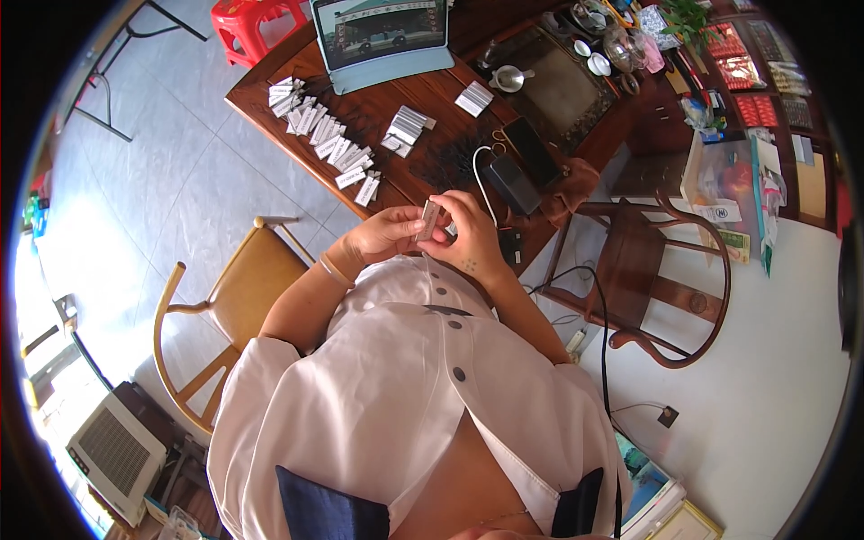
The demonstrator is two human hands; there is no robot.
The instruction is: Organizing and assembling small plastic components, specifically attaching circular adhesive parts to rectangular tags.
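Just in front of my chest, beside the table's near edge, both hands hold a small flat tag (429,220). My left hand (389,232) pinches it from the left, fingers closed. My right hand (470,236) has thumb and fingers closed on its right side. Beyond them on the wooden table (378,99) lies a long heap of white printed tags (326,133) with black strings. A stack of grey and white tags (408,128) and a smaller stack (473,99) lie farther right. Loose black strings (443,164) are spread just beyond my hands.
A tablet (385,36) in a light blue case stands at the back. Scissors (498,142), a dark phone (533,151) and a black box (512,184) with a white cable lie right, near a tea tray (558,85). Chairs (247,288) flank me; a red stool (252,27) stands far left.
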